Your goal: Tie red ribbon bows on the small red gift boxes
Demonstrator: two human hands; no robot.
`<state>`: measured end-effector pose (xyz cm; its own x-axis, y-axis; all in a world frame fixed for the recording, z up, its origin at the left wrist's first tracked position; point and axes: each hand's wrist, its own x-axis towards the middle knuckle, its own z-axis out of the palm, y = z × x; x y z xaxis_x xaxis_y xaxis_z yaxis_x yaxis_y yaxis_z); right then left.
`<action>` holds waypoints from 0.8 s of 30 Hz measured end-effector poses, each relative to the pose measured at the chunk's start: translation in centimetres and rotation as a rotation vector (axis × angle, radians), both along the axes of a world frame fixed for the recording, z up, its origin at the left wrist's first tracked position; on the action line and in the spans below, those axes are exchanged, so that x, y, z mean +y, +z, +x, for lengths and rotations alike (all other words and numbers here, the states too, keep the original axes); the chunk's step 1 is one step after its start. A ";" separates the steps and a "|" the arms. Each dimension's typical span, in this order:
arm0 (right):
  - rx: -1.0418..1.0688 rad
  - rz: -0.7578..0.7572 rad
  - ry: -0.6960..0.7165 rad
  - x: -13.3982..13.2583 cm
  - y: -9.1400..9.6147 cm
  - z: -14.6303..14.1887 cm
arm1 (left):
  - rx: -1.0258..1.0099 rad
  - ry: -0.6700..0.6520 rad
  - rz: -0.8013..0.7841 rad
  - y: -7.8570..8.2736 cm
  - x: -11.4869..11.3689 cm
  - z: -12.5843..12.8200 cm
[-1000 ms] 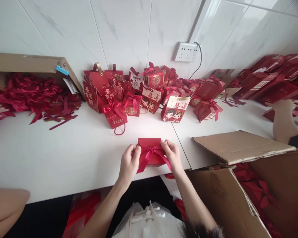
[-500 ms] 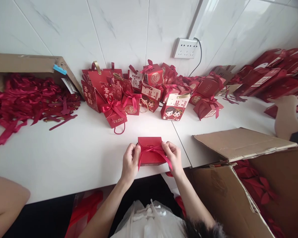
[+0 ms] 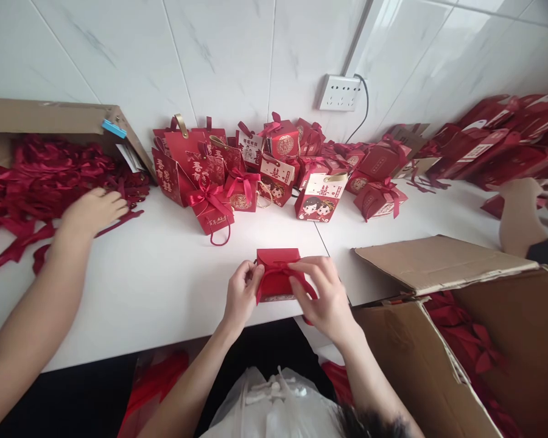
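A small red gift box (image 3: pixel 277 255) with a flap top sits near the table's front edge, a red ribbon (image 3: pixel 276 272) tied across its front. At the box's left side my left hand (image 3: pixel 243 291) is closed, thumb and bent fingers pinching the ribbon's left part. My right hand (image 3: pixel 325 297) reaches over the right side, its thumb and forefinger curled around the ribbon near the knot. One ribbon tail hangs below the right fingers. Exactly how the right fingertips grip it is partly hidden.
Finished red gift boxes (image 3: pixel 319 198) stand along the wall. At left, a co-worker's hand (image 3: pixel 94 210) lies by a heap of red ribbons (image 3: pixel 59 173) in a carton. An open cardboard box (image 3: pixel 393 359) is at right; another person's hands (image 3: pixel 523 194) work beyond it.
My right hand has moved left from the ribbon's right end to the knot. My left hand stays almost in place. A co-worker's arm has reached in to the ribbon heap at left.
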<state>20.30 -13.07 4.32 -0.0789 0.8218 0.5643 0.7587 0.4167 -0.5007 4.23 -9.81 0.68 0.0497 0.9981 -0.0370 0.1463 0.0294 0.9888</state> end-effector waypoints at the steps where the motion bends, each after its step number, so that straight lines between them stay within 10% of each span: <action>1: -0.108 0.009 0.049 0.0 0.2 -0.4 | 0.013 -0.002 -0.001 0.0 0.0 0.0; 9: -0.283 0.234 0.111 1.3 -1.5 -0.5 | 0.257 0.071 0.324 -0.3 0.6 -0.4; 13: -0.227 0.352 0.128 1.1 -2.4 -0.2 | 0.419 -0.191 0.596 0.6 1.3 -0.5; 24: -0.265 0.400 0.175 0.8 -3.2 -0.7 | 0.374 -0.442 0.356 2.8 2.8 -0.6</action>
